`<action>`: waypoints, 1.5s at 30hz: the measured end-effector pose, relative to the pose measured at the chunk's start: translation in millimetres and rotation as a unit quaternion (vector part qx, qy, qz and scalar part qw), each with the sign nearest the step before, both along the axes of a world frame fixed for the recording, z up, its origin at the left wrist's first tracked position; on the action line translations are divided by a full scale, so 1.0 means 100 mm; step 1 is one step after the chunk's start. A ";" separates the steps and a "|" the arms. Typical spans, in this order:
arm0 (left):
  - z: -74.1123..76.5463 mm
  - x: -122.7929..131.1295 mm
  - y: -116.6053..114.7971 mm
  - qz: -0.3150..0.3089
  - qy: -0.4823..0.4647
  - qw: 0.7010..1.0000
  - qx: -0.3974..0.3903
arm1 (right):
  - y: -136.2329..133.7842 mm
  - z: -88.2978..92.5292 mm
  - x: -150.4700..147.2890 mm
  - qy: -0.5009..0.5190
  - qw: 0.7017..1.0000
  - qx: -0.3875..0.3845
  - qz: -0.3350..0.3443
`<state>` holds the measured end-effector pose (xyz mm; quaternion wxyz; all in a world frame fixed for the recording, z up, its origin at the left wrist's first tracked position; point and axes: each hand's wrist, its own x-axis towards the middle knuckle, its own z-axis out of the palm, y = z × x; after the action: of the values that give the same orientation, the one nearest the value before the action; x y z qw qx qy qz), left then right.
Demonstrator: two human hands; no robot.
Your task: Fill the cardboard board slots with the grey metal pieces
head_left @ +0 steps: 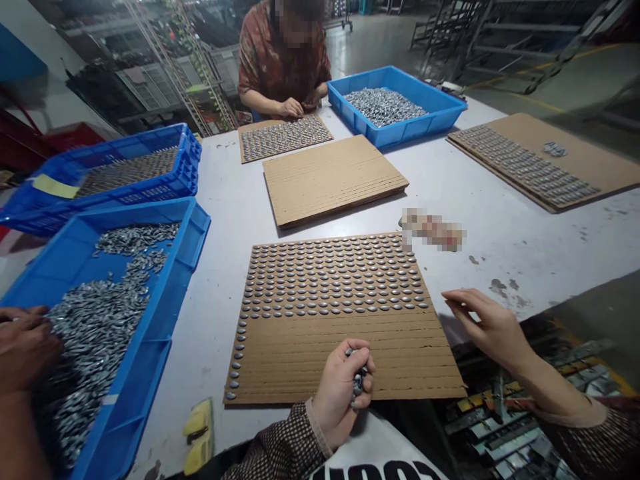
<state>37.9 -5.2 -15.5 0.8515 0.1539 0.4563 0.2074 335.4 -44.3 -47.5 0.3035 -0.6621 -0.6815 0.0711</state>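
Note:
A slotted cardboard board [345, 360] lies in front of me, its far half filled with rows of small oval metal pieces [333, 273]. My left hand [343, 390] hovers over the board's near edge, curled shut around a handful of metal pieces [358, 381]. My right hand [487, 323] hangs just off the board's right edge, fingers stretched out and pointing left, holding nothing I can see.
A blue bin [150, 347] of loose metal pieces stands at my left, with another person's hand [25, 347] in it. A second blue bin [185, 167] sits behind. An empty cardboard stack [333, 179], another worker [283, 60] filling a board, a far blue bin [440, 110], a right board [545, 163].

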 end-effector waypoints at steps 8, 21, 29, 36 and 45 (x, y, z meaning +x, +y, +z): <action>0.03 -0.13 0.03 0.009 -0.011 0.999 0.030 | -0.19 0.18 -0.91 0.176 0.984 -0.025 0.030; 0.08 -0.78 0.02 0.144 0.002 0.987 0.065 | 0.21 0.25 -2.30 0.355 0.914 -0.118 0.158; 0.03 -1.24 0.03 0.178 -0.005 0.982 0.069 | 0.43 0.30 -2.69 0.331 0.895 -0.198 0.225; 0.01 -1.48 0.05 0.181 -0.002 0.982 0.060 | 0.55 0.36 -2.97 0.472 0.827 -0.272 0.136; -0.03 -1.59 0.08 0.188 0.009 0.980 0.065 | 0.56 0.30 -3.06 0.313 0.906 -0.191 0.213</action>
<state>-121.2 3.3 -18.2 0.7813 0.1223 0.4703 0.3917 29.3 11.4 -17.9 0.3467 -0.4899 -0.6500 0.4662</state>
